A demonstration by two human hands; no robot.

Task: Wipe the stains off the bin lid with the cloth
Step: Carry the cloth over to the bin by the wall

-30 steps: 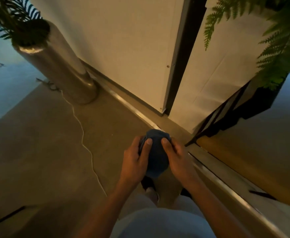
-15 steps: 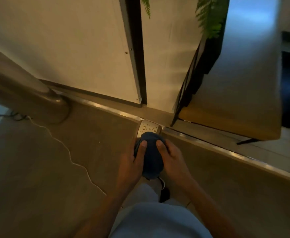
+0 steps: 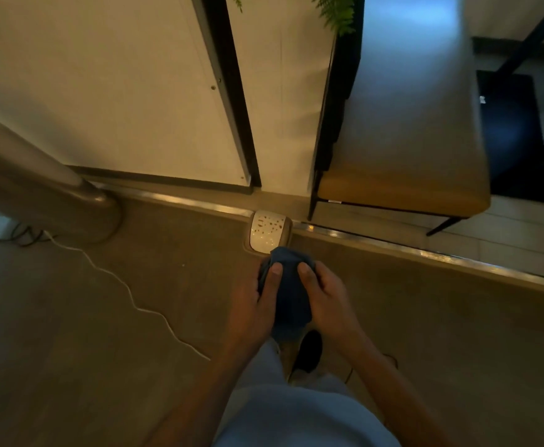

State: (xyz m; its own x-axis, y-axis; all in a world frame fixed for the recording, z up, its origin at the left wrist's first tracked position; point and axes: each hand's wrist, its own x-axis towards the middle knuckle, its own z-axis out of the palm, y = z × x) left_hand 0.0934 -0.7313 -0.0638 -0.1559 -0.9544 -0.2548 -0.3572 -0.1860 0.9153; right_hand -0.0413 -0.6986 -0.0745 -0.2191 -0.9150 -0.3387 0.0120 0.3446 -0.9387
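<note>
Both hands grip a bunched dark blue cloth (image 3: 288, 295) above the floor: the left hand (image 3: 252, 309) on its left side, the right hand (image 3: 327, 296) on its right. Just beyond, the white bin lid (image 3: 268, 232) shows brown stains (image 3: 272, 225).

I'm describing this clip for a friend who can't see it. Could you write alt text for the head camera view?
Seen from above, a person's left hand and right hand hold a bunched dark blue cloth just short of a small white bin lid dotted with brown stains. The lid sits on the floor by a metal threshold strip, with a white cable trailing to the left.
</note>
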